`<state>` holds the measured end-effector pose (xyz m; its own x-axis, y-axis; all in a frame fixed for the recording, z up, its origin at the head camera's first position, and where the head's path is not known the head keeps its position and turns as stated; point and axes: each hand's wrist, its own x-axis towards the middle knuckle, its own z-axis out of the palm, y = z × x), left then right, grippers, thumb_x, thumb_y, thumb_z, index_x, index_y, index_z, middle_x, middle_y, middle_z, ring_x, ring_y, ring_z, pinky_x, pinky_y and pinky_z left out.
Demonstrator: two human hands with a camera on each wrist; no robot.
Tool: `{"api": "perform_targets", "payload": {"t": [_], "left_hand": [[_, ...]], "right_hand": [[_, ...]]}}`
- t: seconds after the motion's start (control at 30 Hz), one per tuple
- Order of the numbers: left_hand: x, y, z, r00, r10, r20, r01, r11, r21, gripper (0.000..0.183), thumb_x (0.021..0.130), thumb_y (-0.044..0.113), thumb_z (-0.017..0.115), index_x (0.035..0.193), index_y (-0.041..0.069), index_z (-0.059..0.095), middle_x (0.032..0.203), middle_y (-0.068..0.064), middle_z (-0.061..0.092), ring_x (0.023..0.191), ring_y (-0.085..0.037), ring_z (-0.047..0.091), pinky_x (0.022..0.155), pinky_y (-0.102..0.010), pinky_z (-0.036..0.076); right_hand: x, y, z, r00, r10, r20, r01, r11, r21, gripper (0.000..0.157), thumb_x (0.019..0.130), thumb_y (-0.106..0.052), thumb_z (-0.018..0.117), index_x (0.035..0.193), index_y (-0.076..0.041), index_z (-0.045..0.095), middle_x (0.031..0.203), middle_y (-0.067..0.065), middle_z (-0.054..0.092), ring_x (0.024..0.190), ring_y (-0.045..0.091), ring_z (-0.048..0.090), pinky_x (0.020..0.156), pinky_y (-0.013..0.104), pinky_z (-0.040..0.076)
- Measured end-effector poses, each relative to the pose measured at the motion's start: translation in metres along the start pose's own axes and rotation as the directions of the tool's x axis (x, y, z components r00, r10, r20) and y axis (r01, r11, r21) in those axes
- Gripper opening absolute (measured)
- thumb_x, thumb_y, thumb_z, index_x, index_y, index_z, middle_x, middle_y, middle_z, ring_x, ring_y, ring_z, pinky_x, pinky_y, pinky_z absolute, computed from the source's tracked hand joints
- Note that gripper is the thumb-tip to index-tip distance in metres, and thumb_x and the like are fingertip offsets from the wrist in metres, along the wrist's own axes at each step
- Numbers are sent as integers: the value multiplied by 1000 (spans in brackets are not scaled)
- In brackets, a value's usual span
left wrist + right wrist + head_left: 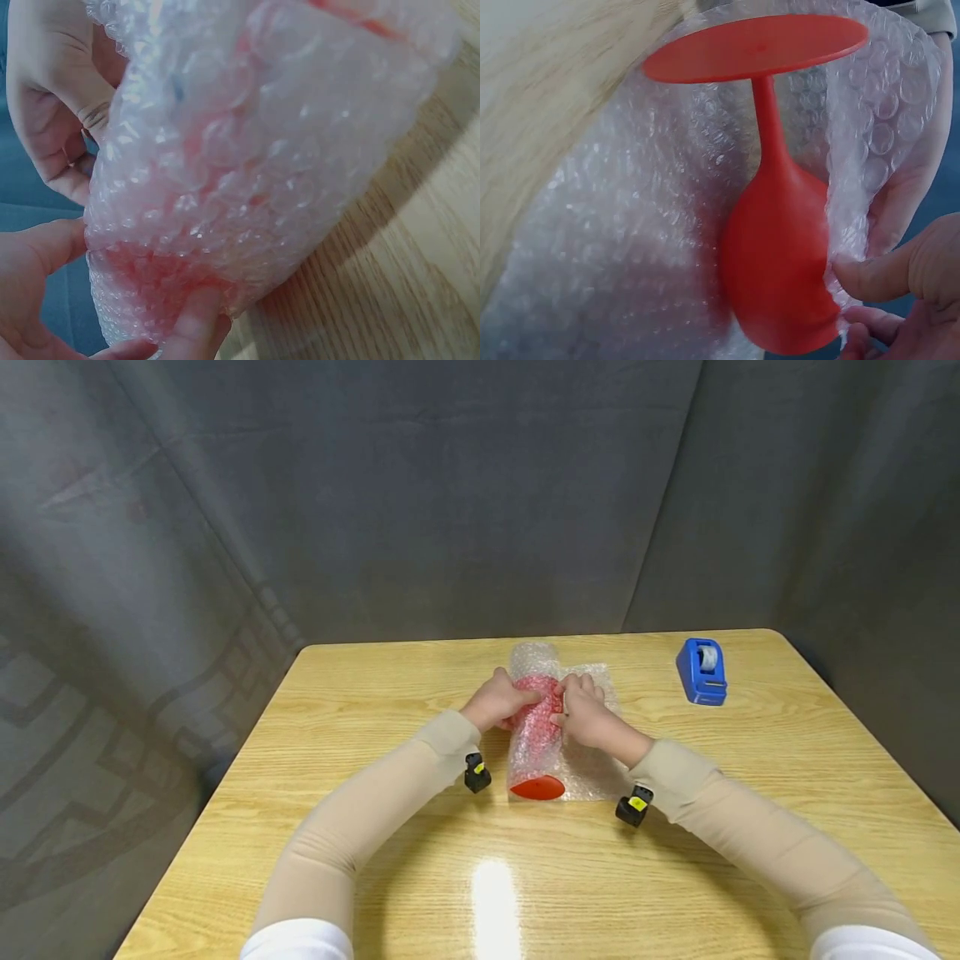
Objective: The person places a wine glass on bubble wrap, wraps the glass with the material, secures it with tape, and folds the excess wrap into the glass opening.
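Observation:
A red wine glass (780,247) lies on its side in bubble wrap (536,743), its round foot (537,788) showing at the near end. From the left, my left hand (501,700) holds the wrapped glass, thumb on top; some of its fingers are hidden beneath. My right hand (588,714) is on the right side of the roll. In the right wrist view, the right thumb and fingers (874,277) pinch the edge of the wrap beside the bowl. The left wrist view shows the wrap close up, red showing through it.
A flat part of the bubble wrap (596,772) spreads to the right of the roll. Farther back on the right, a blue tape dispenser (702,672) stands on the wooden table (375,710). A dark curtain (480,510) hangs behind the table.

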<state>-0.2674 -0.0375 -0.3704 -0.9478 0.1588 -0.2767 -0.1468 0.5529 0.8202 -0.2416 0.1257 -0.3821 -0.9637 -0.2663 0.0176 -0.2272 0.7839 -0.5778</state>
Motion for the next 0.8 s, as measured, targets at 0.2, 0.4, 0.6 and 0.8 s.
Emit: {"api": "perform_targets", "payload": {"t": [0.2, 0.4, 0.6, 0.8], "left_hand": [[-2, 0, -1, 1000, 10, 14, -10, 1000, -21, 71, 89, 32, 69, 135, -6, 32, 97, -13, 54, 60, -17, 55, 73, -46, 59], [-2, 0, -2, 1000, 2, 21, -2, 1000, -2, 67, 89, 33, 69, 132, -6, 35, 97, -12, 53, 62, -16, 55, 72, -45, 60], [-2, 0, -2, 1000, 7, 28, -8, 1000, 9, 50, 89, 33, 70, 116, -3, 47, 80, -8, 55, 56, -16, 54, 71, -45, 60], [-2, -2, -4, 998, 39, 45, -39, 999, -1, 46, 90, 33, 68, 111, -2, 49, 77, -8, 55, 57, -17, 54, 70, -46, 60]], "right_hand": [[1, -7, -3, 997, -64, 49, 63, 998, 7, 20, 91, 2, 55, 103, 13, 45, 93, 20, 44, 89, 31, 44, 79, 44, 45], [4, -9, -3, 996, -45, 78, 34, 990, 140, 16, 92, -6, 57, 87, 6, 49, 82, 13, 44, 70, 22, 50, 57, 27, 44], [5, -11, -2, 992, 0, 130, -41, 948, 315, 28, 91, -7, 65, 97, 12, 45, 88, 20, 49, 57, 24, 65, 58, 36, 59], [5, -11, 1, 989, 56, 134, -101, 929, 357, 41, 89, -1, 66, 110, 13, 34, 93, 19, 45, 61, 26, 65, 62, 37, 60]]}}
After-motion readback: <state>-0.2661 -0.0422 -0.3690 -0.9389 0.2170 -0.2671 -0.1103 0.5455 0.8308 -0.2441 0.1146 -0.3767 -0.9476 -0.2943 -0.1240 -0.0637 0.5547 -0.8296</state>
